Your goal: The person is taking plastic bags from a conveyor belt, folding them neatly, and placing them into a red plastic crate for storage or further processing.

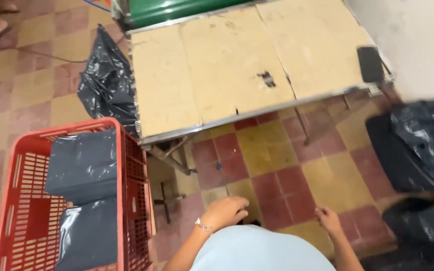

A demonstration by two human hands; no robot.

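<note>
The left hand (225, 211), a bracelet (203, 226) at its wrist, hangs low over the tiled floor (277, 165) with fingers curled loosely downward and nothing in them. The right hand (329, 220) is just as empty, half open, fingers pointing to the floor. Nearest to the left hand stands a red crate (31, 175) with slotted walls; in it lie two flat grey packages (84, 165), one behind the other, both plain, with no label that can be made out. Ahead of both hands is a worn yellow tabletop (217, 65) on a metal frame, cracked into panels, with a dark hole near its middle. A black phone (370, 63) lies at its right edge. A black bag (107, 80) slumps on the floor against the tabletop's left side, and more black bags (418, 145) are heaped at the right. A green machine (177, 9) stands at the tabletop's far end.
</note>
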